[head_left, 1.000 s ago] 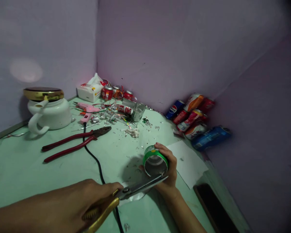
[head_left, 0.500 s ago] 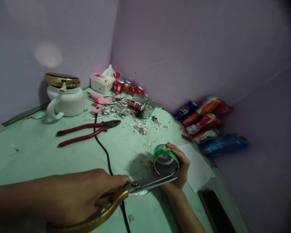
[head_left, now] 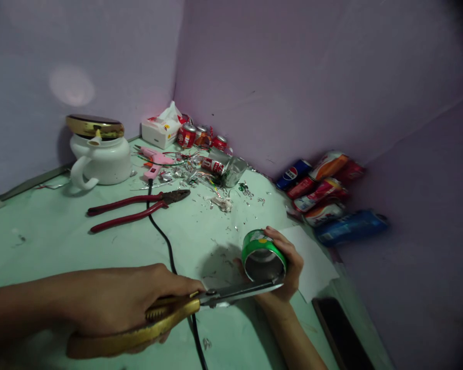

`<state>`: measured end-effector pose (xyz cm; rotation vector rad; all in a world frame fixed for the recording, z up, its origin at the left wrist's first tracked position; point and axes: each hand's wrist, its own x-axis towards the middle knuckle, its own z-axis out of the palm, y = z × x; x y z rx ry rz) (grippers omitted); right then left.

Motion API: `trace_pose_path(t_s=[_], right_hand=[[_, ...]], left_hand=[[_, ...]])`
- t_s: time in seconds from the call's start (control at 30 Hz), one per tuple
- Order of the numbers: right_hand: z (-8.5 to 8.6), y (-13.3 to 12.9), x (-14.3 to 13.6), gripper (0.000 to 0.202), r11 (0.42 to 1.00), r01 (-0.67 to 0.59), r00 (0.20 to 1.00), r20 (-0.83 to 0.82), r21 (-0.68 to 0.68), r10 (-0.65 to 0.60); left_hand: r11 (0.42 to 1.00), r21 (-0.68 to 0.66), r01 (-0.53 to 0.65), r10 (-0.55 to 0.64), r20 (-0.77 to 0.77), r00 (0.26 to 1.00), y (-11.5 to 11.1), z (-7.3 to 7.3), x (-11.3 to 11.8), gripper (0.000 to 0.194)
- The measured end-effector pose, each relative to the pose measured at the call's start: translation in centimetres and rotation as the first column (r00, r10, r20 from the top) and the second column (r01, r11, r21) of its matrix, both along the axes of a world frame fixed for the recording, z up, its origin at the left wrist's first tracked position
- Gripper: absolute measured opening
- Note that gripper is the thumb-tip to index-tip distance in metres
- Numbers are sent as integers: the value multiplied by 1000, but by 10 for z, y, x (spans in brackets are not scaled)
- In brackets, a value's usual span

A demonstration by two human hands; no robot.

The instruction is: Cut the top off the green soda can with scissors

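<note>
Coming in from the left, my left hand point(head_left: 139, 295) is closed round the gold handles of a pair of scissors point(head_left: 235, 294). The scissors' long metal blades point right and are nearly together, with their tips at the lower edge of a cut green drink can point(head_left: 251, 252). Its round opening faces me and shows a silvery inside. My right hand point(head_left: 291, 264), reaching up from the bottom right, is wrapped round the right side of the can. Part of that hand is hidden behind the can and the blades.
Red-handled pliers point(head_left: 123, 211) lie across a black cord point(head_left: 165, 241) from a pink glue gun point(head_left: 154, 162). Behind are metal scraps point(head_left: 177, 174), a white teapot point(head_left: 108, 159) and a tissue box point(head_left: 160, 133). Several cans point(head_left: 318, 192), paper point(head_left: 312, 267) and a phone-like dark slab point(head_left: 341, 329) are at right.
My left hand has squeezed the scissors' handles closer together, and the blades have closed further at the can's edge. The can stays in my right hand. The view has shifted slightly.
</note>
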<state>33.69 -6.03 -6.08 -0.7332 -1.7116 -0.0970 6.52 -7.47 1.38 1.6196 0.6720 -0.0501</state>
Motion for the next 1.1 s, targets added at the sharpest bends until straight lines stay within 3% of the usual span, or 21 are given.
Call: trace_pose_path(t_s=[0.23,0.33,0.57,0.67,0.8,0.9,1.1], right_hand=[[3,-3,0,62,1000,-10,1000,19,-5,10],[4,-4,-1,60,1000,4,1000,10,-12,-4],[7,-5,-1,58,997,68,998,12,23,-68],[6,-6,-2,55,996,76,997,13,44,-77],[7,-7,-2,56,995,76,996,34,58,-79],[8,-6,-1,56,995,80,996,40,54,-83],[7,-5,-1,57,996,59,998,26,62,-60]], left_hand=[[992,-114,52,-43,82,996,4,-21,-7,26],[988,-147,35,-27,55,998,2,-21,-7,32],[1000,20,21,-21,-4,1000,-2,-5,-1,12],[1000,19,7,-7,-13,1000,-3,-12,-4,18],[999,28,-20,17,116,993,-6,-25,-8,41],[999,27,-36,30,182,983,-7,-30,-8,48],[999,30,-25,24,50,998,-7,-29,-5,46]])
